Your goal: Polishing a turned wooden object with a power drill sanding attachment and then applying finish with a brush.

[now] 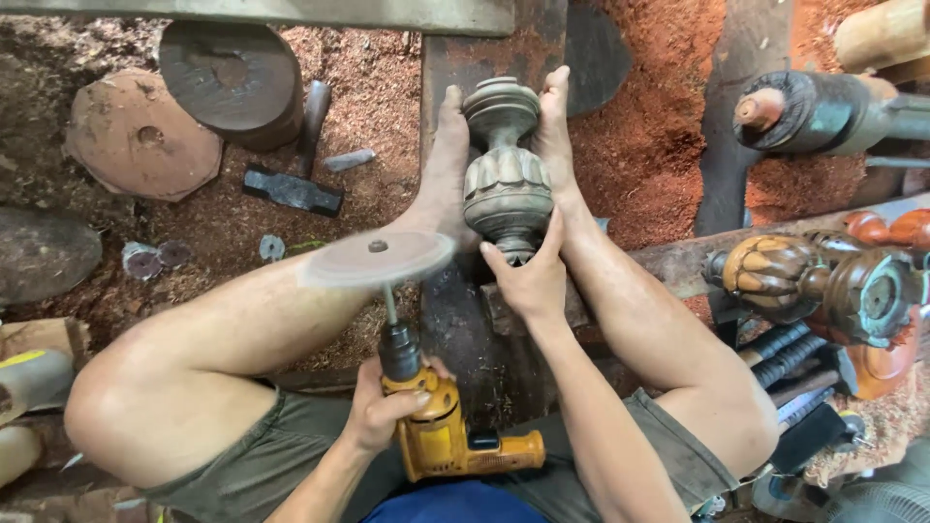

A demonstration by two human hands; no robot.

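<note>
Carved wooden finial (506, 174), lobed, probably dusty.

I count: one yellow drill (448, 441) with one sanding disc (380, 258); one carved wooden finial (506, 169); one hammer (294, 190); two round wooden blocks (140, 136).

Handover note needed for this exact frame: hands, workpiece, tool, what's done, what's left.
Left hand: wrapped around a yellow power drill; its disc attachment is blurred, so spinning, and held clear of the wood.
Right hand: steadying the base of the carved wooden finial, which is clamped between both bare feet over a dark plank.
Done: finial already turned and lobed.
Left: disc not yet on the piece; its surface looks dull beside the glossy brown carved pieces at right.
Nearby: hammer on sawdust.
</note>
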